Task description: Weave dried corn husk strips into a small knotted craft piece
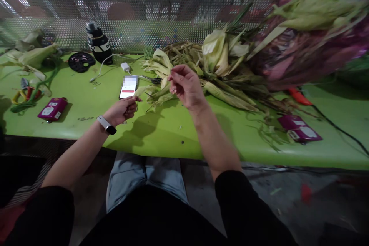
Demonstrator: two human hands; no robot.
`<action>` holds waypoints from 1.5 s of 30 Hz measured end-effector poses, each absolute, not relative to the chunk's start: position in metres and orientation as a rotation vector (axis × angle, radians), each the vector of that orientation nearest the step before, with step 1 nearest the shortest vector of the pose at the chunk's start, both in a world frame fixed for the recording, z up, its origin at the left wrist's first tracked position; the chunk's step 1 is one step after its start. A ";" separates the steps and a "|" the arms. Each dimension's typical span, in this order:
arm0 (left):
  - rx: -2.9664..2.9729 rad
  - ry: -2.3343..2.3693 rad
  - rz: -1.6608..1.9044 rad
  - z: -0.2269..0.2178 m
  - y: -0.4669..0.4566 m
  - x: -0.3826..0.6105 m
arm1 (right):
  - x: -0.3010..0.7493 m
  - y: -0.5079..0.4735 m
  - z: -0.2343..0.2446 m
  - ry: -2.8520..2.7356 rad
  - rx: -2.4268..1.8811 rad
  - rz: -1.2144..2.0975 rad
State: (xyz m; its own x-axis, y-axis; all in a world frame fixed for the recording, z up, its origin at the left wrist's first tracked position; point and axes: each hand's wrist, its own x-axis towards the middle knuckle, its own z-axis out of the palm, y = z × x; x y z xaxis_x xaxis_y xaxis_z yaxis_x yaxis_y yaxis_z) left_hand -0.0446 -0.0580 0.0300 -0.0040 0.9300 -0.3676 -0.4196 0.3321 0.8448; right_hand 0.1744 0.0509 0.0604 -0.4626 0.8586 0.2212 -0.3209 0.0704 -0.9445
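Observation:
My left hand, with a watch on its wrist, pinches the narrow end of a pale green corn husk just in front of a lit phone. Thumb and fingertips are closed on my right hand, raised over the husks. Whatever it pinches is too small or hidden to make out. Behind and left of it stands a bunch of yellowish husks spreading like petals. A heap of dry husks lies beyond, and a longer green husk rests to the right.
On the green table are a black bottle, a black disc, a white charger, pliers and two purple boxes. A large husk-filled bundle looms right. Perforated metal mesh rises behind.

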 end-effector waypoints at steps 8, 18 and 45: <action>0.585 1.090 1.233 0.028 -0.056 -0.034 | 0.126 0.023 0.017 -1.934 -0.836 1.842; 0.635 1.106 1.255 0.030 -0.060 -0.042 | 0.142 0.034 0.032 -1.551 -0.711 1.723; 0.599 1.044 1.224 0.031 -0.057 -0.060 | 0.162 0.058 0.039 -1.793 -0.657 1.515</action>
State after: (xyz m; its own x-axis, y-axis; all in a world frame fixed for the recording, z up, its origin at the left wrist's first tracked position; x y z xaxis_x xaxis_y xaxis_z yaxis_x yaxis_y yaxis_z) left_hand -0.0596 -0.0572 0.0305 -0.0059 0.9483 -0.3173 -0.4623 0.2787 0.8418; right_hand 0.1618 0.0582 0.0393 -0.6340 0.7519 0.1809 -0.0527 0.1914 -0.9801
